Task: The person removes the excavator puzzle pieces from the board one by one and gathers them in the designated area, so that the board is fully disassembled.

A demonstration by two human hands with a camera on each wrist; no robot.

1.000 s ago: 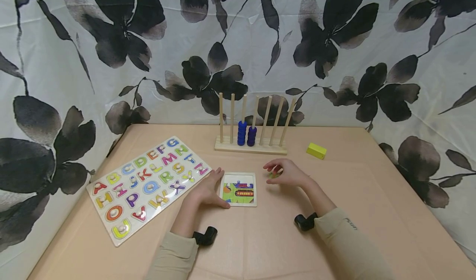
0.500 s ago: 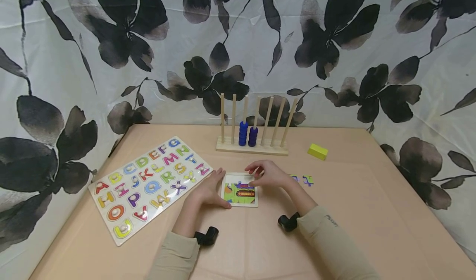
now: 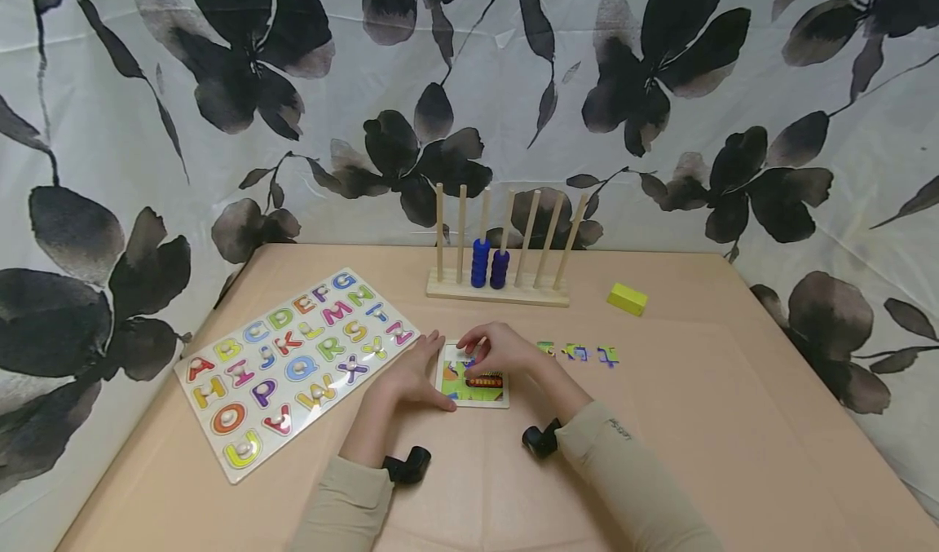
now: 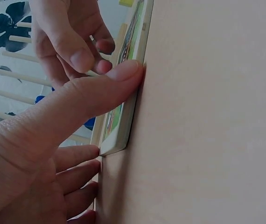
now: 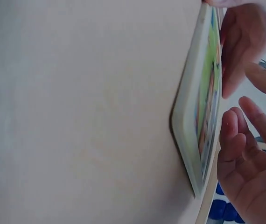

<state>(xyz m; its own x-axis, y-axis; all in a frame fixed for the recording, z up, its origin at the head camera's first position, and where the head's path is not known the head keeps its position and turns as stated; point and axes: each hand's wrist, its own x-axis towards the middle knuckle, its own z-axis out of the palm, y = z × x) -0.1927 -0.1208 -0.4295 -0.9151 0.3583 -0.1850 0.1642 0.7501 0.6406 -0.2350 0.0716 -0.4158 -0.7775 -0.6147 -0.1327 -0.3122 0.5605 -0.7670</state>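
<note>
A small jigsaw puzzle [image 3: 482,407] in a white frame lies in front of me, with a bright picture of a vehicle on green. My left hand [image 3: 402,379] steadies its left side; in the left wrist view the thumb [image 4: 123,72] presses the near rim and the fingers reach its left edge. Over the puzzle's upper part hovers my right hand [image 3: 506,348]. Its fingers are loosely bent, and the right wrist view shows no piece between thumb and fingertips. Several loose jigsaw pieces [image 3: 575,352] lie in a row to the right, partly behind the right hand.
At left lies a white alphabet board [image 3: 275,430] with colourful letters. Behind the puzzle stands a wooden peg rack [image 3: 499,293] with blue beads on two pegs. A yellow block [image 3: 627,299] sits back right. Floral cloth [image 3: 543,71] hangs behind the table.
My right hand has moved left from the loose pieces to over the puzzle, uncovering those pieces. My left hand has stayed at the frame.
</note>
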